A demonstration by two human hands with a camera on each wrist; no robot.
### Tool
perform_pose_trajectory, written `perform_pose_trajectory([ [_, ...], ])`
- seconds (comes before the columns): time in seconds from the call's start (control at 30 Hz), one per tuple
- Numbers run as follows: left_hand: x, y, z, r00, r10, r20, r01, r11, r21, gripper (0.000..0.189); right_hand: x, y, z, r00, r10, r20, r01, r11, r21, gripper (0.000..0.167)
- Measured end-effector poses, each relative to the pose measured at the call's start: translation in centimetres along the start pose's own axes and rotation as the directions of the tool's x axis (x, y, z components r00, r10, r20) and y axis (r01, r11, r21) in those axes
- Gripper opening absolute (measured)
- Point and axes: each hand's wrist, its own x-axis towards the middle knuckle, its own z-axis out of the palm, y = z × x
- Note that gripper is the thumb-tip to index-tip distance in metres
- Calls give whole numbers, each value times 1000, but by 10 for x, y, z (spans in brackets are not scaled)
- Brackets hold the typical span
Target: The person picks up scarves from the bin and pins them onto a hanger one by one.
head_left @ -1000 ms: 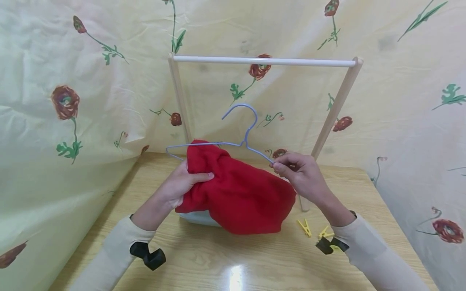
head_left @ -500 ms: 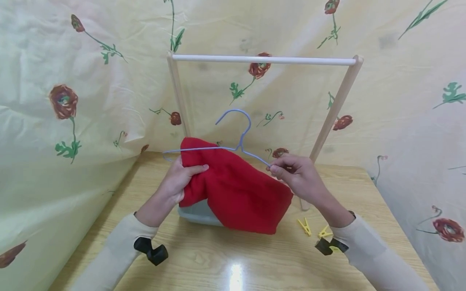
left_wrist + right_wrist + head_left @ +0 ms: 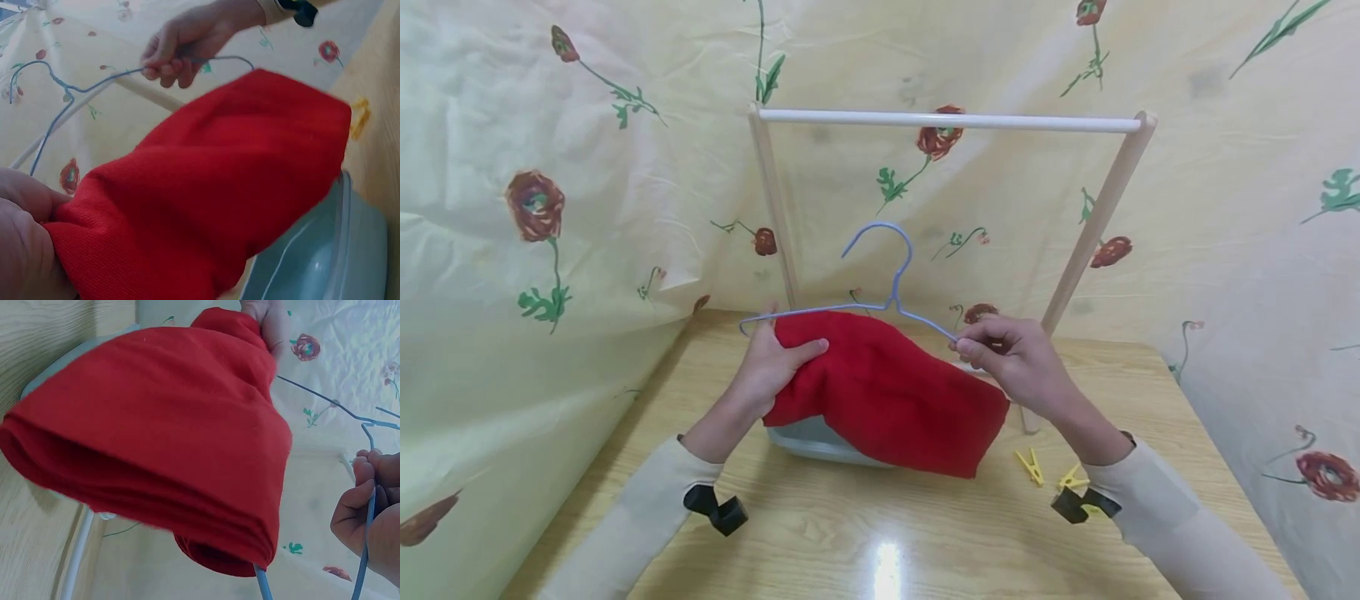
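My left hand (image 3: 767,358) grips a folded red cloth (image 3: 902,392) near its left end, thumb across the front. With bent fingers, my right hand (image 3: 1018,358) pinches the right shoulder of a blue wire hanger (image 3: 895,290), its hook upward. The cloth's upper edge lies just under the hanger's shoulders in the head view. In the right wrist view, the cloth (image 3: 162,419) shows several layers at its loose end, and the hanger's lower bar (image 3: 262,586) comes out from beneath them. The left fingers are mostly hidden behind the cloth.
A blue-grey basin (image 3: 820,446) stands on the wooden table (image 3: 820,533) beneath the cloth. Behind it rises a rack with a white rail (image 3: 947,120) and wooden posts (image 3: 1101,217). Yellow clothespins (image 3: 1032,468) lie at the right. Flowered sheeting (image 3: 632,192) surrounds the table.
The cloth's upper left edge has dropped from above the hanger's left shoulder to just beneath it. The hanger has shifted slightly left and down. Both hands keep their holds.
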Motion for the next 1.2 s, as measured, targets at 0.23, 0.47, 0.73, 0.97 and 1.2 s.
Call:
perform_pose_trajectory([
  [0.23, 1, -5, -3, 1000, 18, 14, -20, 977, 211, 74, 1, -1, 0, 1000, 6, -9, -7, 1000, -7, 10],
  [0.47, 0, -6, -5, 982, 158, 99, -185, 897, 402, 83, 2, -3, -1, 1000, 18, -13, -17, 1000, 8, 10],
  [0.73, -5, -3, 0, 974, 204, 99, -222, 766, 603, 98, 3, -6, 0, 999, 38, -10, -38, 999, 2, 11],
  [0.97, -8, -5, 5, 954, 287, 84, -264, 677, 687, 88, 3, -8, -1, 1000, 27, -5, -26, 999, 22, 11],
  [1.2, -11, -9, 9, 944, 322, 76, -267, 606, 749, 81, 3, -8, -2, 999, 31, -11, -31, 999, 9, 12],
])
